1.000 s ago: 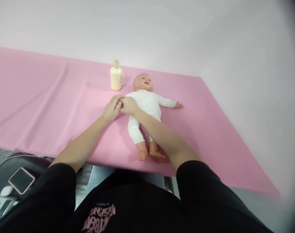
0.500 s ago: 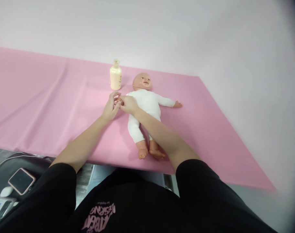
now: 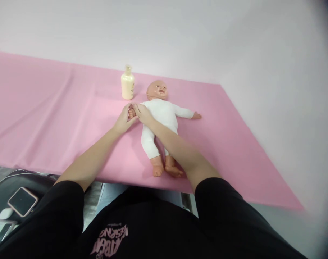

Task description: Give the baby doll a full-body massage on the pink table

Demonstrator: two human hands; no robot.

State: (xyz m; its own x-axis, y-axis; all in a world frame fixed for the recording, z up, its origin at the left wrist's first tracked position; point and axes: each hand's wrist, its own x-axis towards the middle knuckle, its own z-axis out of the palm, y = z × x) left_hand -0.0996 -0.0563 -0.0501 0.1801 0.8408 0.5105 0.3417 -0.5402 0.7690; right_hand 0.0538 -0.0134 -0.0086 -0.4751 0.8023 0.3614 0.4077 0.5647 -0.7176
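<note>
Since the earlier frame the left hand point(image 3: 124, 120) has opened a little around the doll's small hand, so the orange fist point(image 3: 131, 113) now peeks out between the two hands instead of being covered. The left hand cups it from the 9 o'clock side, fingers loosely curled; the right hand point(image 3: 142, 113) pinches the doll's wrist from 3 o'clock, thumb and fingers closed on it. The doll point(image 3: 161, 118) lies face up on the pink sheet point(image 3: 58, 118), head toward 12 o'clock, its other arm stretched out to 3 o'clock, feet at 6 o'clock near the table's edge. A cream bottle point(image 3: 127, 85) stands upright just beyond the hands at 12 o'clock (close enough that a wide stroke could, I judge, tip it). Pulling the arm hard might drag the light doll sideways. The right forearm hides one doll leg, the gripped sleeve is barely visible, and the bottle's label is unreadable. A phone point(image 3: 22, 201) lies at 8 o'clock.
</note>
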